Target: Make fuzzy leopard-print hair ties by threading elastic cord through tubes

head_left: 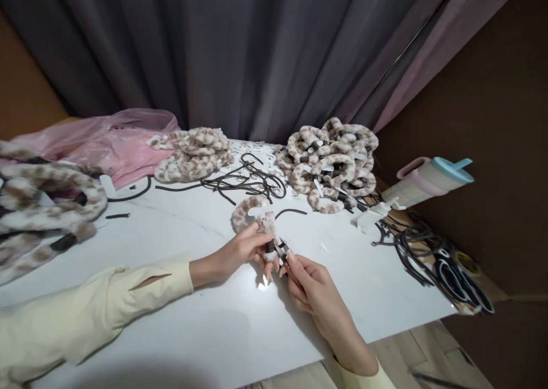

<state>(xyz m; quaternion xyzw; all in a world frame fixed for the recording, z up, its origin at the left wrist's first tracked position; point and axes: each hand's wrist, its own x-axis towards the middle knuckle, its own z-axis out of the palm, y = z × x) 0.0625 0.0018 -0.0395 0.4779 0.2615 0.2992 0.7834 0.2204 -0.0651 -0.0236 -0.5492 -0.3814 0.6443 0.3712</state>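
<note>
My left hand (pixel 244 251) pinches a fuzzy beige-and-brown spotted loop (pixel 252 211) near its dark joint, over the middle of the white table (pixel 180 309). The loop curls away behind my fingers and carries a small white tag. My right hand (pixel 308 283) is closed on a small dark metal tool (pixel 281 247) whose tip touches the loop's joint. Both hands meet just above the tabletop.
A heap of finished fuzzy loops (pixel 329 161) lies at the back right, another pile (pixel 192 152) at back centre, more (pixel 43 201) at left. Dark cords (pixel 244 181) are scattered behind my hands. A pink plastic bag (pixel 107 141), a pastel cup (pixel 428 181) and scissors (pixel 454 272) sit around the edges.
</note>
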